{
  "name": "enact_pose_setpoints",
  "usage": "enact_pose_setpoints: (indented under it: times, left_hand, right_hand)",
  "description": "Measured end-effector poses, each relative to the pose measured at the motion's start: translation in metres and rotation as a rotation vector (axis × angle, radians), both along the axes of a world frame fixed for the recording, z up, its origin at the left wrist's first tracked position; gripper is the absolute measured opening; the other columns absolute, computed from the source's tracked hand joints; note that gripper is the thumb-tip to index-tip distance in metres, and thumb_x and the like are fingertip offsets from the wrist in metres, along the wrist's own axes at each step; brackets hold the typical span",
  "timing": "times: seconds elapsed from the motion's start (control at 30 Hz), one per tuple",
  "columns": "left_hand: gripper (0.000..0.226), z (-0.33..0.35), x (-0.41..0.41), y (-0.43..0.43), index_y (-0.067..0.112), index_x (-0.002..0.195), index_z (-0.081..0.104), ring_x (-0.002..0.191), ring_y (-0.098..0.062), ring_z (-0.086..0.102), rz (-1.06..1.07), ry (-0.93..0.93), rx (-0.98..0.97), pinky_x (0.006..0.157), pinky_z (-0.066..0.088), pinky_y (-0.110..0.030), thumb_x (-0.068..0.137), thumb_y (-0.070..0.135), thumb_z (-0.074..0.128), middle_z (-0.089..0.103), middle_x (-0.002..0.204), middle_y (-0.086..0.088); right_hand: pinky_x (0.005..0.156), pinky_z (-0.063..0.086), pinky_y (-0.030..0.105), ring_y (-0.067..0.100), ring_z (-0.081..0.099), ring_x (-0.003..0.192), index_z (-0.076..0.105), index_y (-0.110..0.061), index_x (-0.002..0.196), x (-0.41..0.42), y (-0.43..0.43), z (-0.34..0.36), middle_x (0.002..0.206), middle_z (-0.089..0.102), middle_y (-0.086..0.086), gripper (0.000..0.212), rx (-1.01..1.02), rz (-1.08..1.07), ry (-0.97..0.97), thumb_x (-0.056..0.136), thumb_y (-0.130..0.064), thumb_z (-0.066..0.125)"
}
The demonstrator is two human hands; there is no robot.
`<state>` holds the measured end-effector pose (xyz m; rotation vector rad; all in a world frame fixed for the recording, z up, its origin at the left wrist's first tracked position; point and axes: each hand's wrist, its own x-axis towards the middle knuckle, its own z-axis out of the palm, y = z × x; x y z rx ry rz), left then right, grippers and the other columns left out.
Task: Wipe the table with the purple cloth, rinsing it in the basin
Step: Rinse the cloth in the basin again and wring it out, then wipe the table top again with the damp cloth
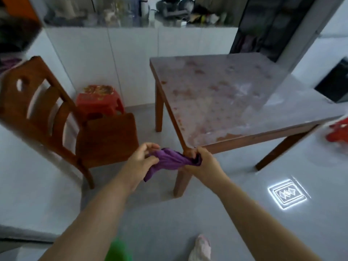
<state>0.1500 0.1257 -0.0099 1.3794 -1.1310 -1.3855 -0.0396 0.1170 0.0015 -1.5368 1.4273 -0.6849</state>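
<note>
The purple cloth [169, 160] is bunched and stretched between both hands, in the air just in front of the table's near corner. My left hand [140, 162] pinches its left end, and a loose tail hangs down below that hand. My right hand [202, 163] grips the cloth's right end in a fist. The table [222, 95] has a glossy grey top with reddish stains and wooden legs; it stands ahead and to the right. No basin is in view.
A wooden chair [62, 117] stands to the left, close to my left arm. Behind it sits a red plastic stool [98, 102]. White cabinets [131, 59] line the back wall. Something red [338, 132] lies at the right edge. A foot in a slipper [201, 247] shows below.
</note>
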Motion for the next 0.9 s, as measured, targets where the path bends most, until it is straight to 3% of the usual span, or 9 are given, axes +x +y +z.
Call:
enact_pose_setpoints:
  times: [0.17, 0.23, 0.33, 0.5, 0.67, 0.73, 0.8, 0.83, 0.9]
  left_hand:
    - [0.016, -0.005, -0.100, -0.102, 0.011, 0.099, 0.055, 0.087, -0.013, 0.054, 0.067, -0.300, -0.082, 0.061, 0.042, -0.008, 0.084, 0.006, 0.058, 0.058, 0.101, -0.007]
    - [0.016, -0.008, -0.123, -0.134, 0.008, 0.099, 0.058, 0.085, -0.015, 0.051, 0.076, -0.465, -0.108, 0.055, 0.037, -0.013, 0.084, 0.011, 0.060, 0.059, 0.096, -0.007]
    - [0.014, -0.013, -0.143, -0.167, 0.011, 0.093, 0.057, 0.080, -0.016, 0.051, 0.060, -0.631, -0.110, 0.064, 0.033, -0.024, 0.087, 0.023, 0.058, 0.058, 0.089, -0.004]
    - [0.020, -0.022, -0.144, -0.211, 0.016, 0.085, 0.044, 0.067, -0.014, 0.048, -0.016, -0.759, 0.029, 0.053, 0.030, -0.026, 0.091, 0.035, 0.046, 0.049, 0.073, 0.004]
    - [0.029, -0.039, -0.127, -0.258, 0.012, 0.096, 0.044, 0.083, -0.020, 0.048, -0.167, -0.813, 0.127, 0.063, 0.034, -0.029, 0.088, 0.038, 0.052, 0.054, 0.096, -0.007]
    - [0.037, -0.049, -0.122, -0.272, 0.010, 0.106, 0.045, 0.093, -0.022, 0.049, -0.192, -0.825, 0.149, 0.075, 0.036, -0.028, 0.085, 0.037, 0.058, 0.052, 0.110, -0.010]
    - [0.050, -0.061, -0.115, -0.284, 0.012, 0.118, 0.042, 0.110, -0.026, 0.047, -0.173, -0.936, 0.087, 0.089, 0.037, -0.034, 0.081, 0.040, 0.061, 0.046, 0.125, -0.012]
    - [0.052, -0.065, -0.114, -0.287, 0.016, 0.123, 0.040, 0.117, -0.028, 0.043, -0.167, -1.034, 0.019, 0.095, 0.035, -0.037, 0.082, 0.040, 0.061, 0.042, 0.130, -0.011]
    - [0.041, -0.072, -0.112, -0.289, 0.023, 0.123, 0.044, 0.122, -0.026, 0.038, -0.208, -1.159, -0.156, 0.098, 0.030, -0.038, 0.085, 0.032, 0.057, 0.044, 0.131, -0.006]
  right_hand:
    - [0.064, 0.044, 0.035, 0.020, 0.053, 0.071, 0.040, -0.019, 0.072, -0.121, -0.082, 0.003, 0.078, 0.054, 0.005, 0.036, 0.084, -0.114, -0.067, 0.076, -0.001, 0.071]
    - [0.060, 0.040, 0.032, 0.020, 0.050, 0.069, 0.040, -0.020, 0.071, -0.155, -0.115, -0.001, 0.074, 0.051, 0.004, 0.031, 0.055, -0.130, 0.001, 0.083, -0.004, 0.064]
    - [0.047, 0.040, 0.027, 0.017, 0.051, 0.054, 0.042, -0.019, 0.071, -0.182, -0.158, -0.004, 0.066, 0.050, 0.003, 0.026, 0.003, -0.135, 0.138, 0.087, -0.015, 0.061]
    - [0.030, 0.037, 0.016, 0.013, 0.052, 0.051, 0.055, -0.013, 0.091, -0.185, -0.213, -0.024, 0.066, 0.053, -0.002, 0.017, 0.117, -0.161, 0.187, 0.090, -0.029, 0.058]
    - [0.032, 0.031, 0.014, 0.003, 0.042, 0.028, 0.061, -0.010, 0.086, -0.181, -0.252, -0.049, 0.049, 0.053, -0.001, 0.015, 0.314, -0.280, 0.139, 0.085, -0.025, 0.063]
    - [0.047, 0.045, 0.019, 0.009, 0.062, 0.051, 0.053, -0.010, 0.109, -0.177, -0.262, -0.059, 0.088, 0.062, 0.010, 0.035, 0.356, -0.451, 0.091, 0.082, -0.028, 0.066]
    - [0.087, 0.047, 0.034, 0.026, 0.057, 0.106, 0.040, -0.012, 0.130, -0.173, -0.264, -0.070, 0.128, 0.044, 0.014, 0.057, 0.279, -0.498, 0.268, 0.082, -0.027, 0.067]
    - [0.098, 0.040, 0.039, 0.032, 0.047, 0.117, 0.041, -0.015, 0.131, -0.166, -0.261, -0.075, 0.134, 0.037, 0.014, 0.055, 0.188, -0.429, 0.404, 0.083, -0.025, 0.065]
    - [0.098, 0.040, 0.041, 0.036, 0.045, 0.116, 0.057, -0.015, 0.119, -0.144, -0.255, -0.082, 0.129, 0.044, 0.014, 0.037, -0.037, -0.205, 0.499, 0.083, -0.023, 0.057]
